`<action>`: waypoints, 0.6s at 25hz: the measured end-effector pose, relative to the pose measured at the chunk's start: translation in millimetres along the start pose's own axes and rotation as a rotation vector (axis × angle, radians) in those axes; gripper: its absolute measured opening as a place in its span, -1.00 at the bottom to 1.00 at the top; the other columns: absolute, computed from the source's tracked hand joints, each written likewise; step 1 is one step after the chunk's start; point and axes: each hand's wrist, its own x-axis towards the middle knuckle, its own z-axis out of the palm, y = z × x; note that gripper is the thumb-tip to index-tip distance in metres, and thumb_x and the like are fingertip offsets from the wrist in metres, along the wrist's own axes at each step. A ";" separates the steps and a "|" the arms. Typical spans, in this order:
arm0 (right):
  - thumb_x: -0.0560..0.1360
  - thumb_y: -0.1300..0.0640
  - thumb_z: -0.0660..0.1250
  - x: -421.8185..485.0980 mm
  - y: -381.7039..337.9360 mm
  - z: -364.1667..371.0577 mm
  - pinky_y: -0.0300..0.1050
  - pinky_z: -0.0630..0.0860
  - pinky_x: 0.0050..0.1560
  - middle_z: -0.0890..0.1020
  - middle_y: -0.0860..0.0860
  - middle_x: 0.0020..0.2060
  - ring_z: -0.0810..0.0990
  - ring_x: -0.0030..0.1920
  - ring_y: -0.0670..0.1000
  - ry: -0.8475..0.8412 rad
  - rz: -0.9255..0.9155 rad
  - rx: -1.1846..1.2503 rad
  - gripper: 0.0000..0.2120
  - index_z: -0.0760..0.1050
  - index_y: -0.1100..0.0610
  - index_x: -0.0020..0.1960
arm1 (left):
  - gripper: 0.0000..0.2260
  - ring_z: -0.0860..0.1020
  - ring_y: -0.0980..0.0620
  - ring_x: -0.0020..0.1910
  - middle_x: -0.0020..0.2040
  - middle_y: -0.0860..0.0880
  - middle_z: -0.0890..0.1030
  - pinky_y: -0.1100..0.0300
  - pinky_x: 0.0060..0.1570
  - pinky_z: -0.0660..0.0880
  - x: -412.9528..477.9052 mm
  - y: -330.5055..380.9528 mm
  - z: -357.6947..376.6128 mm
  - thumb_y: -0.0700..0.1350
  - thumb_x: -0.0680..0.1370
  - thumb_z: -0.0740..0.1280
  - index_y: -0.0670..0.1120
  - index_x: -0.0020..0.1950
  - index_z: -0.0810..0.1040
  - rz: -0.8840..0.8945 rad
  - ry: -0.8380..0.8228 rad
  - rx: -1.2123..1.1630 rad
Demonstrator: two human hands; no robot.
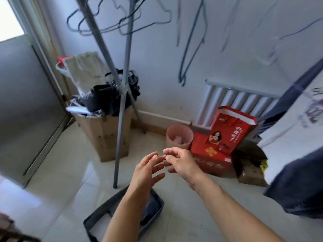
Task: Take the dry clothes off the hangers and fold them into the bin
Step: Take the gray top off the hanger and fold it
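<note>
Head view: the left hand [146, 172], fingers spread, and the right hand [183, 165], fingers loosely curled, meet fingertip to fingertip, holding nothing, above a dark grey plastic bin [104, 205] on the floor (dark folded cloth lies inside); a dark navy cloth garment [297, 186] and a white printed garment [295, 124] hang at the right; both look soft, light and limp, probably best gripped at the shoulders.

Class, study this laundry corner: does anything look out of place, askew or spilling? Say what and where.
The cardboard box in the far left corner is overfilled: black bags and white papers bulge and hang over its rim. Otherwise nothing stands out.
</note>
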 end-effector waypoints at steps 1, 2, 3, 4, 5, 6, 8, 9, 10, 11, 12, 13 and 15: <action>0.60 0.24 0.22 -14.3 -8.6 -23.8 -0.09 0.59 -0.04 0.64 0.07 0.03 0.64 0.06 0.06 0.041 -0.033 0.001 -0.79 0.54 0.12 0.19 | -0.77 0.65 -0.04 0.09 0.04 -0.04 0.71 0.03 0.05 0.59 -10.8 10.4 23.2 -0.07 0.64 0.26 -0.04 0.28 0.52 0.018 -0.050 0.019; 0.60 0.22 0.22 -23.2 -14.5 -38.4 -0.13 0.59 -0.08 0.65 0.07 0.03 0.64 0.05 0.05 0.058 -0.058 -0.006 -0.79 0.54 0.11 0.18 | -0.77 0.66 -0.04 0.08 0.04 -0.05 0.71 0.01 0.07 0.59 -17.7 17.0 37.3 -0.07 0.64 0.25 -0.05 0.28 0.52 0.037 -0.082 0.032; 0.60 0.21 0.23 -31.3 -19.5 -54.5 -0.18 0.58 -0.14 0.65 0.06 0.02 0.65 0.03 0.04 0.081 -0.077 -0.020 -0.80 0.55 0.09 0.17 | -0.78 0.67 -0.04 0.06 0.04 -0.05 0.71 0.00 0.09 0.59 -24.1 22.7 52.9 -0.08 0.64 0.25 -0.05 0.27 0.53 0.051 -0.115 0.045; 0.59 0.21 0.23 -40.3 -23.6 -73.1 -0.23 0.57 -0.17 0.66 0.06 0.02 0.65 0.01 0.03 0.113 -0.098 -0.028 -0.80 0.56 0.08 0.15 | -0.78 0.68 -0.03 0.04 0.03 -0.05 0.71 -0.02 0.11 0.58 -30.8 28.0 71.2 -0.08 0.64 0.25 -0.05 0.26 0.53 0.068 -0.152 0.065; 0.59 0.21 0.24 -49.9 -27.2 -91.9 -0.25 0.57 -0.16 0.67 0.07 0.01 0.66 0.00 0.03 0.143 -0.120 -0.027 -0.81 0.56 0.09 0.14 | -0.79 0.68 -0.03 0.02 0.02 -0.05 0.72 -0.03 0.12 0.57 -38.8 32.5 90.1 -0.08 0.64 0.25 -0.05 0.25 0.53 0.080 -0.191 0.077; 0.58 0.22 0.25 -59.3 -30.1 -110.2 -0.24 0.59 -0.11 0.67 0.06 0.00 0.66 -0.01 0.02 0.176 -0.143 -0.025 -0.82 0.57 0.09 0.12 | -0.79 0.69 -0.02 0.01 0.01 -0.05 0.72 -0.01 0.11 0.56 -46.5 35.3 108.4 -0.09 0.64 0.25 -0.05 0.25 0.54 0.097 -0.222 0.085; 0.57 0.22 0.27 -78.1 -35.0 -146.2 -0.14 0.61 0.04 0.68 0.03 -0.03 0.66 -0.01 -0.01 0.244 -0.184 -0.036 -0.82 0.59 0.08 0.11 | -0.79 0.69 -0.02 -0.01 0.00 -0.05 0.72 0.05 0.02 0.57 -61.4 37.4 144.4 -0.10 0.63 0.26 -0.06 0.24 0.55 0.126 -0.283 0.100; 0.56 0.22 0.28 -87.9 -36.9 -164.6 -0.12 0.60 0.08 0.68 0.01 -0.04 0.66 -0.02 -0.04 0.273 -0.200 -0.049 -0.82 0.60 0.08 0.11 | -0.80 0.69 -0.01 -0.02 0.00 -0.05 0.72 0.11 -0.05 0.59 -68.9 37.8 162.3 -0.11 0.63 0.26 -0.06 0.23 0.55 0.135 -0.314 0.108; 0.56 0.22 0.28 -97.7 -38.3 -183.0 -0.12 0.59 0.09 0.68 -0.01 -0.04 0.66 -0.02 -0.06 0.297 -0.216 -0.066 -0.81 0.60 0.07 0.11 | -0.81 0.70 0.00 -0.04 0.00 -0.06 0.72 0.16 -0.13 0.59 -76.7 38.3 180.2 -0.12 0.63 0.25 -0.07 0.22 0.56 0.142 -0.346 0.112; 0.57 0.21 0.27 -106.9 -38.9 -200.8 -0.12 0.59 0.10 0.68 -0.01 -0.04 0.66 -0.01 -0.07 0.320 -0.226 -0.081 -0.82 0.60 0.05 0.10 | -0.81 0.70 0.00 -0.04 0.00 -0.07 0.72 0.19 -0.19 0.59 -83.9 38.3 197.0 -0.12 0.64 0.25 -0.08 0.22 0.56 0.148 -0.373 0.115; 0.57 0.21 0.27 -115.4 -39.5 -217.3 -0.11 0.59 0.10 0.68 -0.01 -0.05 0.66 -0.03 -0.07 0.336 -0.232 -0.083 -0.82 0.59 0.04 0.08 | -0.80 0.70 0.01 -0.04 0.00 -0.06 0.72 0.21 -0.19 0.59 -90.3 38.1 213.3 -0.11 0.64 0.25 -0.08 0.22 0.56 0.156 -0.396 0.130; 0.58 0.21 0.26 -123.4 -41.3 -232.7 -0.08 0.61 0.06 0.69 0.00 -0.08 0.66 -0.08 -0.06 0.360 -0.237 -0.081 -0.83 0.59 0.02 0.05 | -0.80 0.69 0.01 -0.02 0.01 -0.05 0.72 0.19 -0.16 0.59 -95.8 38.3 229.0 -0.10 0.64 0.25 -0.06 0.23 0.56 0.167 -0.415 0.149; 0.59 0.20 0.23 -134.1 -48.5 -257.4 -0.03 0.64 -0.15 0.69 0.02 -0.23 0.66 -0.28 -0.03 0.483 -0.263 -0.074 -0.82 0.59 0.02 -0.06 | -0.81 0.69 0.01 -0.01 0.04 -0.03 0.71 0.13 -0.08 0.60 -104.2 39.5 253.0 -0.07 0.63 0.26 -0.02 0.21 0.56 0.187 -0.442 0.180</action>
